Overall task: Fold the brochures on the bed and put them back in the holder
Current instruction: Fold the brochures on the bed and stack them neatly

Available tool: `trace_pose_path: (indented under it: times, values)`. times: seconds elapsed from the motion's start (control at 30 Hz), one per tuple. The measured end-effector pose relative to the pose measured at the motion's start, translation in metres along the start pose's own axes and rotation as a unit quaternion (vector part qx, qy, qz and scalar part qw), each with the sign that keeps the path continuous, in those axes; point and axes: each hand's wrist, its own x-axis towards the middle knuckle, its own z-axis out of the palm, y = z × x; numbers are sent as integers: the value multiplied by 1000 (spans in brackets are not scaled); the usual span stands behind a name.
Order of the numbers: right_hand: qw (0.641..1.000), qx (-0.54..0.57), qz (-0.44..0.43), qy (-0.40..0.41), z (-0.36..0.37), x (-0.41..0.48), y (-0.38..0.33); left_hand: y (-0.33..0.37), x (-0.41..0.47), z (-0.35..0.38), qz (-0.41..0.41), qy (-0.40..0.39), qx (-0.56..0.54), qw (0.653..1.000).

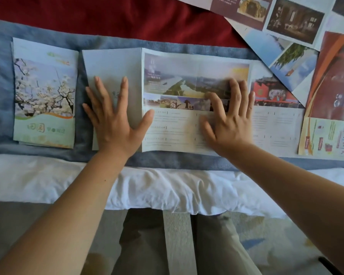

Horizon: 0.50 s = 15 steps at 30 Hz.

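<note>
Brochure (175, 133): light, limp paper, part folded.
Left hand (113, 120): fingers flat on its left panel.
Right hand (230, 120): fingers flat at its middle.
Grip: probably its right edge.

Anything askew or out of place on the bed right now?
Yes: the unfolded photo brochures at the top right lie diagonally and overlapping, one corner covering the right end of the half-folded landscape brochure. No tears or spills visible.
</note>
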Motion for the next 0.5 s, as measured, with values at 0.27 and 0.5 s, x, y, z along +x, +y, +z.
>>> trace_pose_path:
  times: [0.27, 0.5]
  values:
    - [999, -25, -7, -26, 3, 13, -20, 16, 2, -2, -11, -9, -97, 995]
    - [999, 6, -31, -29, -3, 19, -32, 38, -11, 3, -16, -21, -104, 994]
